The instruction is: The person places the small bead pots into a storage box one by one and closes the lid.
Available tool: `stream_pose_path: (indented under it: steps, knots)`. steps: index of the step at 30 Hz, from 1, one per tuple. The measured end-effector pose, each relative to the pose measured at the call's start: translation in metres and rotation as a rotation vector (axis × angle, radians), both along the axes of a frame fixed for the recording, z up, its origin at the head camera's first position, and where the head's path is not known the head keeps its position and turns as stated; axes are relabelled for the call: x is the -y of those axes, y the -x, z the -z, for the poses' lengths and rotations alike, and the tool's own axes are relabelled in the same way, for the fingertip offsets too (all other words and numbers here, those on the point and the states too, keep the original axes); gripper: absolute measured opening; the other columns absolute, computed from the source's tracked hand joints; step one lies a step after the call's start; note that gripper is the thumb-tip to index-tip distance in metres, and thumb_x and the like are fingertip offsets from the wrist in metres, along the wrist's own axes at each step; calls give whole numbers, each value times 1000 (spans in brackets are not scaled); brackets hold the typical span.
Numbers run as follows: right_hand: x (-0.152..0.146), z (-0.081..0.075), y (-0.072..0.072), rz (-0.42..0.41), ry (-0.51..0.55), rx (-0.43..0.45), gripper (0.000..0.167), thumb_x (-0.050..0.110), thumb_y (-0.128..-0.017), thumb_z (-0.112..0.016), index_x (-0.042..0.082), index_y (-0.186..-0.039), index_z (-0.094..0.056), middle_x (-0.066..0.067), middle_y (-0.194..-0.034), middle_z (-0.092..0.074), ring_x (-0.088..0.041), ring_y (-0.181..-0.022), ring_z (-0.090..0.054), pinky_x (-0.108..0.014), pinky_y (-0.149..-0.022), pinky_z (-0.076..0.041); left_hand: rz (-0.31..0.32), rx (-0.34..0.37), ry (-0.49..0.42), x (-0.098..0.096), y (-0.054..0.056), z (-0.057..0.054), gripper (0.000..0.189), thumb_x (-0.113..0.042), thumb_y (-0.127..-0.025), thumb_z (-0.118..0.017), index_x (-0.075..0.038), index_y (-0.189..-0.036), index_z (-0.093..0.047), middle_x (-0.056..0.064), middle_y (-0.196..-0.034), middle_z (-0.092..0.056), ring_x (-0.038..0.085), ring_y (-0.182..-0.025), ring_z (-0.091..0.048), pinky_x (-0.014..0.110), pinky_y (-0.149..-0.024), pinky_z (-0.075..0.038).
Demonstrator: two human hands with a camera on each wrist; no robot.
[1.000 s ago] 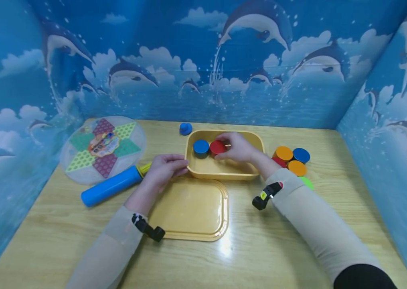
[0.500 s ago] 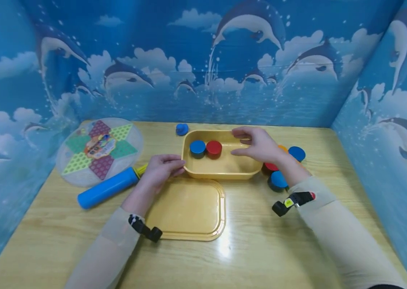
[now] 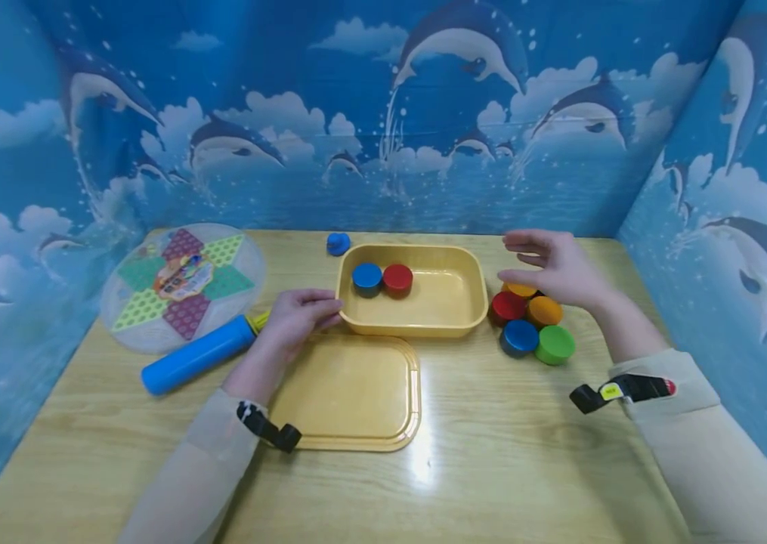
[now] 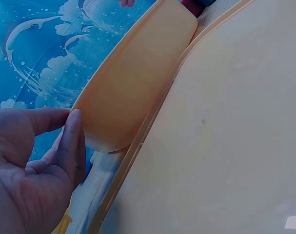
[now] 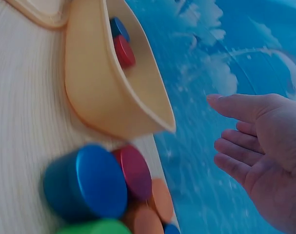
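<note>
A yellow plastic box (image 3: pixel 447 298) holds a blue disc (image 3: pixel 366 279) and a red disc (image 3: pixel 397 281), side by side at its left end. My left hand (image 3: pixel 298 317) pinches the box's left rim between thumb and finger; in the left wrist view, the fingertips meet at the box corner (image 4: pixel 113 92). To the right of the box my right hand (image 3: pixel 556 264) hovers with fingers apart, holding nothing. Below it stand several round pieces: a red one (image 3: pixel 508 308), a blue one (image 3: pixel 519 337), a green one (image 3: pixel 555 344) and an orange one (image 3: pixel 544 310); the hand partly hides the rear ones.
A yellow lid (image 3: pixel 352 393) lies flat in front of the box. At the left are a round star-patterned game board (image 3: pixel 182 285) and a blue cylinder (image 3: pixel 199 353) with a yellow end. Behind the box sits a small blue object (image 3: pixel 338 243). A dolphin-printed curtain (image 3: pixel 383 113) surrounds the table.
My right hand has let go of the red disc inside the box and moved right, over the loose pieces. The left hand has stayed at the rim.
</note>
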State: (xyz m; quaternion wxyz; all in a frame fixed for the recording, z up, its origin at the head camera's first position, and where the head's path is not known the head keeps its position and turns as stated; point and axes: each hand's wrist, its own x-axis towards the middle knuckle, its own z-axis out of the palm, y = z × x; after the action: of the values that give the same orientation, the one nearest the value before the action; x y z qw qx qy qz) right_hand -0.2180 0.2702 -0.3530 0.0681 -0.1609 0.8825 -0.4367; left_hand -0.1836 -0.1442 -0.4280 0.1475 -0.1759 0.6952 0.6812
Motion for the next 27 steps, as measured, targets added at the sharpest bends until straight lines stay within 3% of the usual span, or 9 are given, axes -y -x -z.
stream_pose_path:
  steps: [8, 14, 20, 27]
  knots:
    - [-47, 7, -2, 75, -117, 33, 68, 26, -99, -79, -3, -153, -49, -25, -153, -51, -42, -140, -51, -53, -115, -46, 4, -16, -21, 1, -1, 1, 35, -7, -100, -75, 3, -132, -67, 19, -127, -65, 20, -98, -75, 29, -88, -64]
    - [-75, 21, 2, 79, -163, 67, 61, 19, -102, -75, -7, -151, -49, -30, -150, -52, -47, -139, -50, -54, -113, -45, 9, -47, -63, 2, 0, 5, 38, -4, -100, -74, 8, -135, -64, 22, -129, -63, 17, -94, -75, 29, -88, -64]
    - [-94, 38, 7, -1, -172, 131, 61, 4, -99, -75, -10, -151, -47, -31, -153, -50, -48, -141, -47, -58, -116, -40, 10, -44, -63, 4, -1, 6, 38, -6, -101, -74, 7, -136, -64, 21, -130, -63, 19, -98, -75, 29, -89, -64]
    - [-110, 53, 14, -95, -135, 187, 69, 0, -96, -78, -9, -155, -43, -30, -157, -45, -49, -144, -42, -46, -114, -45, 5, -36, -65, 2, -2, 4, 38, -6, -100, -74, 6, -135, -65, 21, -130, -63, 19, -98, -75, 29, -89, -64]
